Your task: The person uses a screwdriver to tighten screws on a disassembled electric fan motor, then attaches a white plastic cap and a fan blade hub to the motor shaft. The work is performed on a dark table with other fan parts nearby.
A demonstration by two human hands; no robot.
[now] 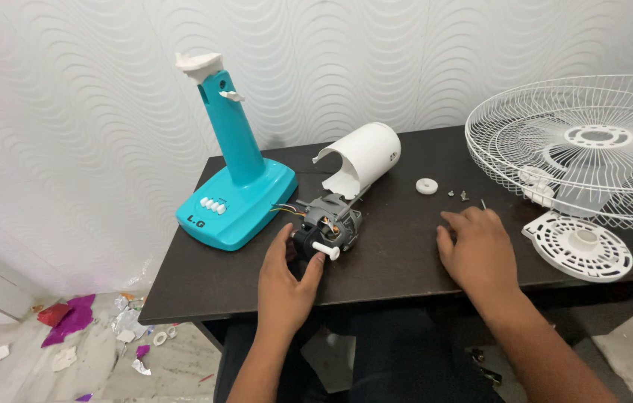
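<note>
**Fan motor in hand on the dark table**

The fan motor (329, 224) sits near the front edge of the dark table (398, 261), between the teal fan base (238, 198) and the person's right hand (480, 250). Thin wires run from it toward the base.

Left hand (286, 280) cups the motor's near end, thumb and fingers curled about the housing beside the white shaft knob (326, 250). A loose hold, not a clamp. Right hand lies flat, palm down, fingers spread, holding nothing; fingertips near a few small screws (458, 195) and a white round washer (427, 186).

Handling, as I judge it: metal core, so dense and heavy for its size, rigid. Best gripped around the body; the shaft and wires look like poor holds, the wires easily strained.

Behind it lies the white motor cover (361, 157); to the right, the wire fan guard (592, 145) and a round white grille plate (581, 245).
</note>
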